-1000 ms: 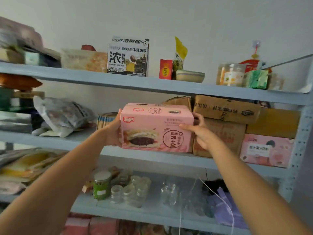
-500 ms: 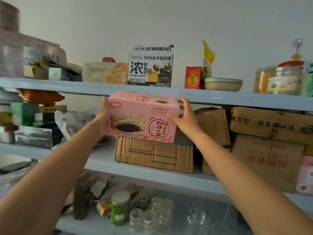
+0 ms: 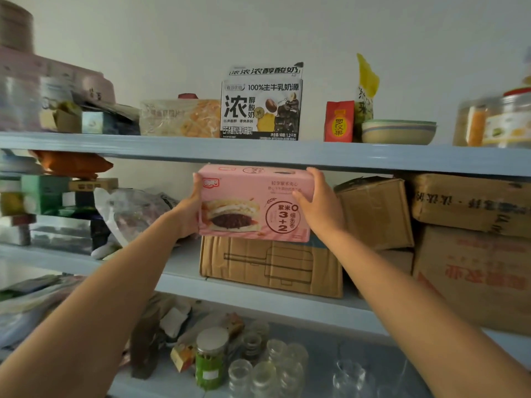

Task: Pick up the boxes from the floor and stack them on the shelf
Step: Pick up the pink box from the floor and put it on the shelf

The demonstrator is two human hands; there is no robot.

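Person at the blue shelf (image 3: 258, 153) holds a pink box (image 3: 254, 202) up in both hands, 1 at each end. The left hand (image 3: 186, 211) wraps the left end, a fingertip showing at the top edge. The right hand (image 3: 323, 206) clasps the right end, fingers curled over the top corner. The box is level, printed face toward me, in the middle bay, its top just under the upper board. It is right above a brown carton (image 3: 270, 265); whether it touches that, I cannot tell. More cartons (image 3: 376, 214) stand to its right. On the upper board stand 1 black-and-white milk box (image 3: 260, 107) and a bowl (image 3: 398, 132).
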